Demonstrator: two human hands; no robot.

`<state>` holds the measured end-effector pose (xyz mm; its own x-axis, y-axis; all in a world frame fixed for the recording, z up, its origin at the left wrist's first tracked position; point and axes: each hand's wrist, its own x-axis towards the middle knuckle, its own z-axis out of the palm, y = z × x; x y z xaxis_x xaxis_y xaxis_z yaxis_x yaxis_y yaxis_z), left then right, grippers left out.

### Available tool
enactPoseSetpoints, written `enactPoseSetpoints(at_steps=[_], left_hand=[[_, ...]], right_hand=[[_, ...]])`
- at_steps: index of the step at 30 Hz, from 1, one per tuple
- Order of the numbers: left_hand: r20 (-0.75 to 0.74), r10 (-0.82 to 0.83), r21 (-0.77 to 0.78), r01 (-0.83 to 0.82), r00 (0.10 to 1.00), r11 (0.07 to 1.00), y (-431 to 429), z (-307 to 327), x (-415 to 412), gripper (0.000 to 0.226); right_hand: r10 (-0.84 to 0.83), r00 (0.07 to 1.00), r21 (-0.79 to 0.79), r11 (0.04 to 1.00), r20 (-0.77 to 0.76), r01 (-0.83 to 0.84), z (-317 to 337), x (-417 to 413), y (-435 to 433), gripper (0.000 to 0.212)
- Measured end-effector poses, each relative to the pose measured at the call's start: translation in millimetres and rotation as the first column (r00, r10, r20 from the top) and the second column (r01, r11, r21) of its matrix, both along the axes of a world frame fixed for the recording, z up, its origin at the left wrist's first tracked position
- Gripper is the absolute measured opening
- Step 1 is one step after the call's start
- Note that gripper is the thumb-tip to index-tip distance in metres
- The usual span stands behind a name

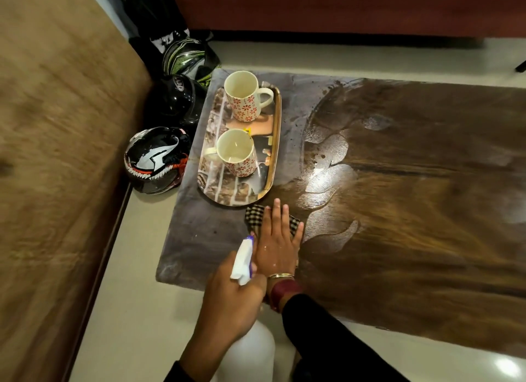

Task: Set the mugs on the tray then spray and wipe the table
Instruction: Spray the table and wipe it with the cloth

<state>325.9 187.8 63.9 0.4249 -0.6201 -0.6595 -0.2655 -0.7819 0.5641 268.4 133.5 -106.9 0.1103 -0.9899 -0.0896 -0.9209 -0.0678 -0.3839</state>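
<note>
Both mugs, far (244, 97) and near (236, 153), stand on the tray (273, 165) at the surface's (412, 210) left end, clear of the wet; right hand (277, 243) flat, pressing the checked cloth (255, 217) beside the tray; left hand's (232, 299) grip wrapped around the spray bottle (242, 260), nozzle toward the dry patch.

Two mugs (244, 96) (236, 153) stand on the tray (274, 142) at the counter's (412, 210) left end; a cloth (254, 218) lies just before it, near the front edge.
</note>
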Motion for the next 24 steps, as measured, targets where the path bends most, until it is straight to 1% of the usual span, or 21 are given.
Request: enactPoseSetpoints(at_steps=[2,4,5,7,9,12,14,15,17,19,20,22,24], left_hand=[[0.006,-0.035,-0.014,0.035,0.999,0.999,-2,-1,5,0.021],[0.024,-0.071,-0.026,0.072,0.997,0.997,-1,-5,11,0.017],[0.018,-0.06,-0.03,0.06,0.998,0.998,0,-7,11,0.016],[-0.018,-0.024,-0.027,0.023,1.0,0.999,2,-11,19,0.022],[-0.049,-0.026,-0.033,0.024,0.998,0.999,4,-15,31,0.024],[-0.041,-0.063,-0.049,0.061,0.997,0.997,10,-13,53,0.022],[-0.007,-0.077,-0.051,0.077,0.997,0.996,17,-10,71,0.019],[0.026,-0.087,-0.044,0.088,0.996,0.995,21,-10,81,0.018],[0.1,-0.109,-0.028,0.112,0.989,0.993,27,-7,96,0.018],[0.143,-0.112,-0.025,0.117,0.983,0.993,34,-2,118,0.026],[0.152,-0.106,-0.013,0.109,0.983,0.994,36,-2,127,0.032],[0.167,-0.093,0.038,0.088,0.982,0.995,41,-6,142,0.035],[0.109,-0.109,0.088,0.1,0.988,0.991,44,-11,146,0.033]], right_hand=[[0.003,1.0,-0.07,0.998,0.007,-0.002,-1,-4,2,0.061],[-0.009,0.999,-0.13,0.991,0.034,0.014,-1,-1,3,0.056],[-0.027,0.998,-0.128,0.991,0.049,0.033,1,0,4,0.054],[-0.055,0.997,-0.103,0.993,0.057,0.06,-1,13,4,0.053],[-0.029,0.999,-0.102,0.994,0.039,0.033,-7,30,9,0.048],[-0.011,0.999,-0.1,0.995,0.042,0.015,-8,46,19,0.049],[-0.023,0.999,-0.07,0.997,0.048,0.026,-2,44,25,0.055],[-0.037,0.998,-0.054,0.998,0.045,0.039,0,40,27,0.057],[-0.082,0.997,-0.068,0.994,0.01,0.082,-3,24,27,0.06],[-0.11,0.994,-0.089,0.99,0.008,0.11,-5,17,26,0.061],[-0.111,0.994,-0.09,0.99,0.013,0.112,-4,18,26,0.061],[-0.118,0.993,-0.088,0.989,0.005,0.118,-4,22,26,0.06],[-0.129,0.992,-0.092,0.988,-0.01,0.127,-6,25,26,0.059]])
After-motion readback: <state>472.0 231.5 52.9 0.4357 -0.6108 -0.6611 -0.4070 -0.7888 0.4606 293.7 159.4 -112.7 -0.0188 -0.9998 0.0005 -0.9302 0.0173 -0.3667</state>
